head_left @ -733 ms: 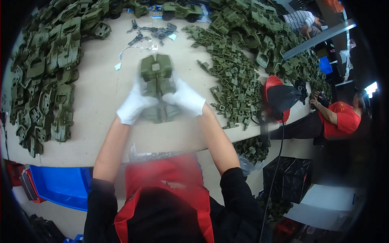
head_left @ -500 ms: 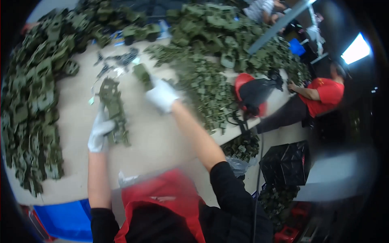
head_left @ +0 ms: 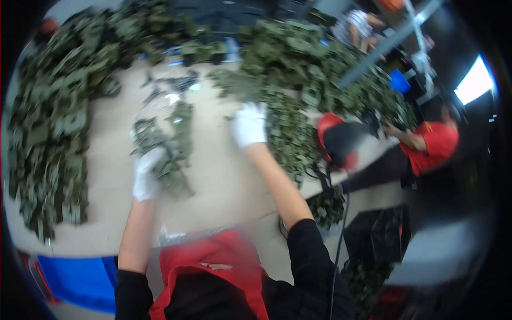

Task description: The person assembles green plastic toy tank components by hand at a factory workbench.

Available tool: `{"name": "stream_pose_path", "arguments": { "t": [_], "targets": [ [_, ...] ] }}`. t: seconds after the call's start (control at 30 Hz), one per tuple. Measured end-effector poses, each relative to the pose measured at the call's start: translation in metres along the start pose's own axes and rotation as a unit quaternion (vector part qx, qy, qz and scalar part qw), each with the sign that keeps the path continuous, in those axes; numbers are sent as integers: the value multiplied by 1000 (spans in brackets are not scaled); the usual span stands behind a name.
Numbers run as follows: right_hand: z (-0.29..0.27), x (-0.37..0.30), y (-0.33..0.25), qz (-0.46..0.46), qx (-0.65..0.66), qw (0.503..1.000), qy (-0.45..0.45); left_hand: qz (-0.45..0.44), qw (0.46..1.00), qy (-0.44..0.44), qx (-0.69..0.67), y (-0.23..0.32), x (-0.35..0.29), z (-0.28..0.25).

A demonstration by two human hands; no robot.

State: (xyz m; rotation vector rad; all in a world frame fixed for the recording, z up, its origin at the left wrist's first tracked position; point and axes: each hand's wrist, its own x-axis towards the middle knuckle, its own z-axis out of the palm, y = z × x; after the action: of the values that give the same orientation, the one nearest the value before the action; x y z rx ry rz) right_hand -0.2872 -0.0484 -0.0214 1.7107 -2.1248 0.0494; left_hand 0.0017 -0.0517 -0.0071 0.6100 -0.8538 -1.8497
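Care matters here — our left hand (head_left: 145, 178) grips a green plastic toy (head_left: 169, 154) lying on the table (head_left: 224, 176), while our right hand (head_left: 249, 125) reaches the pile of green parts (head_left: 290, 133); blur hides whether it is closed. We should pick one part cleanly and keep the toy steady.

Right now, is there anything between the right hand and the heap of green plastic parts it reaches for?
Nothing visible stands between them. The right hand is at the edge of the heap of green parts, over bare table. The picture is blurred, so contact cannot be told.
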Motion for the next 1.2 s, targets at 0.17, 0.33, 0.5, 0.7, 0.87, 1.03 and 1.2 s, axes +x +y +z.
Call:
{"name": "stream_pose_path", "arguments": {
  "t": [0.17,0.33,0.5,0.7,0.87,1.03,1.2],
  "targets": [
    [-11,-16,17,-47,52,997,-19,-26,995,-43,-81,0,1,15],
    [-53,-10,-8,24,385,909,156,7,998,-37,-55,3,6,2],
    [-146,-37,-87,6,593,805,14,164,980,2,113,11,3,0],
    [-143,-35,-121,37,518,848,105,167,976,-7,139,6,-6,17],
    [-151,-41,-125,48,497,865,55,163,977,14,135,-4,-3,18],
    [-149,-37,-117,70,535,838,80,165,974,-26,152,-2,-13,21],
    [-143,-42,-129,24,497,855,147,202,957,-5,207,-9,-10,19]
  ]
}}
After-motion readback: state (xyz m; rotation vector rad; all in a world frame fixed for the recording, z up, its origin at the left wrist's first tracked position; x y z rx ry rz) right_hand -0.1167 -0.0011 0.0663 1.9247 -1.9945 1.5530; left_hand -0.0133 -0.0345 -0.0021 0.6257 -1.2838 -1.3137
